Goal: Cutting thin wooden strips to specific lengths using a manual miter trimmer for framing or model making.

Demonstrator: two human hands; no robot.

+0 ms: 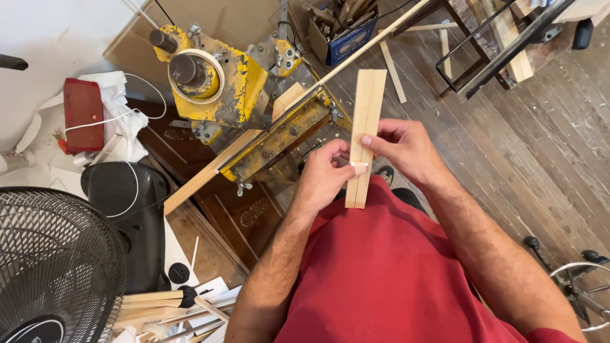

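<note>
Both hands (365,159) on wood strips (366,127)

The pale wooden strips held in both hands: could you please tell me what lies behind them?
Behind the pale wooden strips lie a dark plank floor and the person's red shirt; whatever sits directly beneath them is hidden.

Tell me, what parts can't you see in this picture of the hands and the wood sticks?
Head view only:
- Left hand: its palm faces away, and its fingertips are hidden behind the two wooden strips.
- Right hand: palm hidden, only the back shows.
- Small white piece on the strips: too small to tell what it is.
- Black fan: cut off by the left and bottom edges.
- Yellow machine: its base is hidden behind a long wooden slat.
</note>
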